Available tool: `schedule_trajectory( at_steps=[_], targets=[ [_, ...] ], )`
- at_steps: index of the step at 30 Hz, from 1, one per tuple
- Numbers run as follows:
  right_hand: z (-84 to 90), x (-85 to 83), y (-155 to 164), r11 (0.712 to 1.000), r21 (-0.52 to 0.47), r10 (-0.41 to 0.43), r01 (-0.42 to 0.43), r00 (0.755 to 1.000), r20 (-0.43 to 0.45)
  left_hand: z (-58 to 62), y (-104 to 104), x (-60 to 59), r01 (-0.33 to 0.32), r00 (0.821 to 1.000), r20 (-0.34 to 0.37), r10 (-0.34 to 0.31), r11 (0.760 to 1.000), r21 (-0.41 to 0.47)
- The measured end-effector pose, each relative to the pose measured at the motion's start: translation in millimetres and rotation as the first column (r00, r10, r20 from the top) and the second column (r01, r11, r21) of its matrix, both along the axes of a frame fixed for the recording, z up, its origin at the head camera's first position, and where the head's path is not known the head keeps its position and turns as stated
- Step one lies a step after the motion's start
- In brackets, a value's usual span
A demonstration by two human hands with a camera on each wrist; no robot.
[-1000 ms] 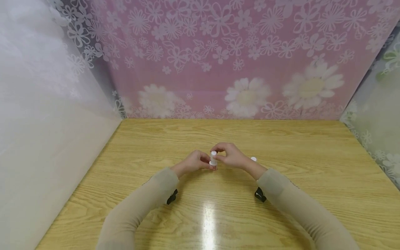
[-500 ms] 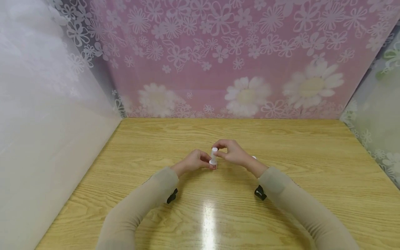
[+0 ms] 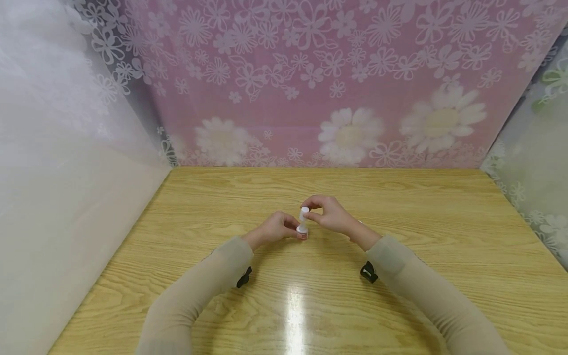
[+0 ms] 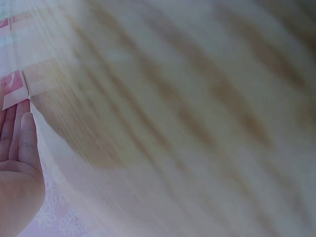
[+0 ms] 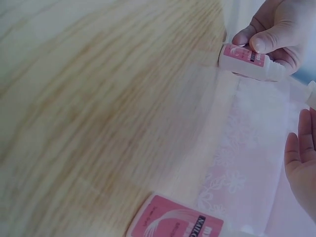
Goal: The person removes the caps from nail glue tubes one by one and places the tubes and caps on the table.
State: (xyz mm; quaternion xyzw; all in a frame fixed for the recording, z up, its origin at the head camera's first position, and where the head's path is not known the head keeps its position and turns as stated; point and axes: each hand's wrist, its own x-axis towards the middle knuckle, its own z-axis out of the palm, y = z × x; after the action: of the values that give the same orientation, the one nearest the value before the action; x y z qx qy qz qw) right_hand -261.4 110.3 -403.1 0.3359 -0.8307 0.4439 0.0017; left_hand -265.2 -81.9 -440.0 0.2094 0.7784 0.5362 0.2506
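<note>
A small white nail glue bottle [image 3: 302, 235] with a pink label stands upright on the table. My left hand [image 3: 279, 227] grips its lower part between thumb and fingers, and the right wrist view shows the thumb on the label of the bottle [image 5: 244, 57]. Above it, my right hand [image 3: 328, 215] pinches a white cap [image 3: 304, 213] between thumb and fingers. In the right wrist view the cap [image 5: 311, 94] is apart from the bottle's stepped white neck. The left wrist view catches only the bottle's pink label [image 4: 15, 86] at its edge.
A second pink-labelled bottle [image 5: 175, 217] stands near my right wrist; in the head view that wrist hides nearly all of it. Black wrist straps [image 3: 369, 272] hang below both sleeves. A pink flowered curtain [image 3: 266, 88] borders the wooden table [image 3: 213, 197] at the back.
My right hand has risen a little with the cap, and the gap between cap and bottle has widened. The left hand keeps its grip on the bottle in nearly the same spot.
</note>
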Motion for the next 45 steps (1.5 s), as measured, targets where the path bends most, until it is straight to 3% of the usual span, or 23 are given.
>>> schedule_trajectory(
  at_steps=[5,12,17,19,24,32,45],
  targets=[
    [2.4,1.1,-1,1.000,-0.012,-0.007,0.007,1.000,-0.009,0.8,0,0.0,0.014,1.000,-0.008,-0.014,1.000,-0.003],
    [4.3,0.9,0,1.000,-0.006,-0.031,0.031,0.999,-0.017,22.9,0,12.4,0.019,1.000,-0.010,-0.019,1.000,0.002],
    [28.7,18.3,-4,1.000,-0.007,-0.023,0.023,1.000,-0.007,22.1,-1,11.2,0.021,1.000,0.014,-0.021,0.999,0.026],
    [29.9,18.7,-4,1.000,-0.012,-0.020,0.019,1.000,-0.007,21.6,-1,10.4,0.024,0.999,0.022,-0.024,0.999,0.034],
    [9.3,2.0,-2,1.000,-0.024,-0.013,0.013,1.000,-0.019,24.3,-2,12.3,0.026,1.000,0.012,-0.026,0.999,0.024],
    [8.3,0.6,1,1.000,-0.021,-0.001,0.000,0.998,-0.056,26.7,-1,14.5,0.022,1.000,0.019,-0.023,1.000,0.018],
    [7.5,0.8,1,1.000,-0.019,-0.006,0.005,1.000,-0.026,26.4,-2,14.0,0.031,0.999,0.034,-0.032,0.999,0.030]
  ],
)
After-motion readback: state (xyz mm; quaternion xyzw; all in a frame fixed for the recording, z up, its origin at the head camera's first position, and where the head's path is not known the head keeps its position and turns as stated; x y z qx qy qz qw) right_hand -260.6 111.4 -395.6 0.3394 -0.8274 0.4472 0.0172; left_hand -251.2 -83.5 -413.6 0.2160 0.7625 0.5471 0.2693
